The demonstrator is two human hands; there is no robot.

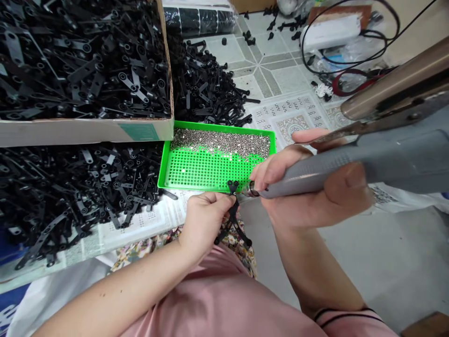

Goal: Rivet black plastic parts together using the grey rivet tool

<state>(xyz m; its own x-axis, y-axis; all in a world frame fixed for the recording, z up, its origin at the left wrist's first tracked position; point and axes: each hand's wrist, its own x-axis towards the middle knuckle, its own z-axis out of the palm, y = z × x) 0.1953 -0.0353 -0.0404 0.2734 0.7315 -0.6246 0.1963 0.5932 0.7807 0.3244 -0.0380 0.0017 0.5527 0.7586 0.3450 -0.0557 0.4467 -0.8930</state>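
Note:
My left hand [206, 220] pinches a black plastic part [234, 213] with several arms, just off the front edge of a green tray [189, 175]. My right hand [308, 192] is wrapped round a grey power screwdriver [329, 171], whose tip points left and meets or nearly meets the upper end of the black part. Small silvery screws [217, 139] lie along the back half of the tray, whose floor is full of holes.
A cardboard box [105, 128] of black parts fills the upper left, with loose piles [206, 84] beside and in front of it. Plastic-wrapped rolls [199, 18] lie behind. At the upper right are a looped black cable [303, 44], a white object [331, 32] and a brown cylinder [393, 82].

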